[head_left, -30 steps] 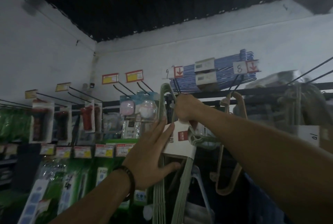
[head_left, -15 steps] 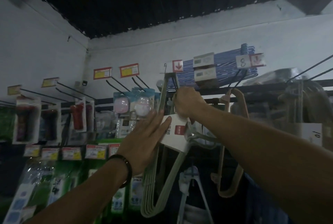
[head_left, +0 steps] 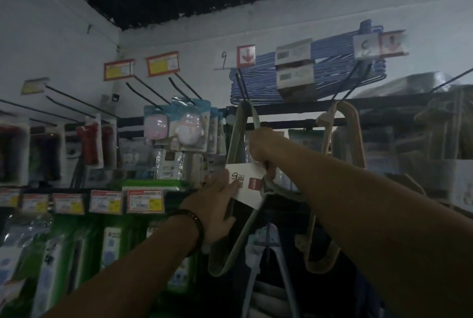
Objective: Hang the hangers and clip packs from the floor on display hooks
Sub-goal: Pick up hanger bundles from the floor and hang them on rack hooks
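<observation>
Both arms reach up at the display wall. The right hand (head_left: 261, 147) is curled tight round a pack of grey-green hangers (head_left: 238, 138), gripping it just above the white paper band (head_left: 247, 184) that wraps the bundle. The left hand (head_left: 218, 201), with a dark bracelet (head_left: 197, 226) on its wrist, lies with its fingers fairly straight against the left end of that band, pressing rather than grasping.

The pack hangs upright, its top loop up at the black hooks (head_left: 240, 86) below the red arrow sign (head_left: 245, 56). I cannot tell whether it is on a hook. Its lower end dangles beneath the left wrist. Just to the right hang beige hangers (head_left: 352, 138). Blue hangers (head_left: 256, 79) lie stacked on the shelf above. To the left are pink blister packs (head_left: 189, 125).
</observation>
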### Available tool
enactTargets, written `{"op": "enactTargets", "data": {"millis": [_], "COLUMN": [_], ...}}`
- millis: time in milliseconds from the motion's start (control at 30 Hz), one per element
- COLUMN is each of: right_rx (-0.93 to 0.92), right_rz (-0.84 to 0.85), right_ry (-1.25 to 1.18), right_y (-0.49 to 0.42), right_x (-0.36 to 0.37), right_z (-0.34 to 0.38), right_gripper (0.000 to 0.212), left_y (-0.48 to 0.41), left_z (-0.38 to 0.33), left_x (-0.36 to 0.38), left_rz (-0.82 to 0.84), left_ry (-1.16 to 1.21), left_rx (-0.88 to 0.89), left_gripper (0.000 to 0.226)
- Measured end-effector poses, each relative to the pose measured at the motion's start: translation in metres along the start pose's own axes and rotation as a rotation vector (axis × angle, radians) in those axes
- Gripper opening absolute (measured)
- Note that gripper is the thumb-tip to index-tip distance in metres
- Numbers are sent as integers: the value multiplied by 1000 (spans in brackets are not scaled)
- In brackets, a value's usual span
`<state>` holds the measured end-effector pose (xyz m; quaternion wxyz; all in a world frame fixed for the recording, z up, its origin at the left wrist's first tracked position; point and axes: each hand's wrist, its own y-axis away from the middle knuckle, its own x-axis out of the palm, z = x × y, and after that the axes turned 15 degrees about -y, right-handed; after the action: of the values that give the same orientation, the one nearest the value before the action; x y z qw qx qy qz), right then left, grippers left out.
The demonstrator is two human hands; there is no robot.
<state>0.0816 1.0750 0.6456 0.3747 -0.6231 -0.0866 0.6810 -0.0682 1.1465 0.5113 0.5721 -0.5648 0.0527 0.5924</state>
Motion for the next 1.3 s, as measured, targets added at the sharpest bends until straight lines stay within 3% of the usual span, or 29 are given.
{"op": "enactTargets", "data": {"millis": [100,200,267,367,433,633,767,900,1033,1133,1300], "right_rx": [-2,2,-20,24,7,-190,-389,-511,-558,-510,-400], "right_rz": [11,87,108,126,41,-202,-128,67,467,724,1098], "right_ry": [-60,-70,-87,-129,-161,-161,-209,-464,-633,-757,-867], "right_y": [-5,3,12,25,37,112,181,275,386,483,660], "right_x": [1,-4,-9,-15,-22,-38,-30,13,100,172,271], "right_z": [-7,-7,-4,-5,-3,24,37,42,34,25,17], "right_gripper": [37,56,57,34,23,27,36,36,27,27,29], "left_y": [-5,-3,1,11,21,79,163,272,402,508,677], "left_z": [-3,-7,-7,-4,-3,-8,-20,-34,-67,-126,-251], "left_x": [13,22,19,5,-6,-53,-74,-65,-27,-6,-15], "left_rz": [32,64,48,-26,-83,-59,57,192,411,555,959], "left_ry": [83,131,150,209,278,391,412,568,474,491,550], "left_rx": [-4,-32,-48,-61,-96,-99,-177,-335,-561,-762,-963], "left_gripper": [96,101,97,70,52,13,12,10,13,22,27]}}
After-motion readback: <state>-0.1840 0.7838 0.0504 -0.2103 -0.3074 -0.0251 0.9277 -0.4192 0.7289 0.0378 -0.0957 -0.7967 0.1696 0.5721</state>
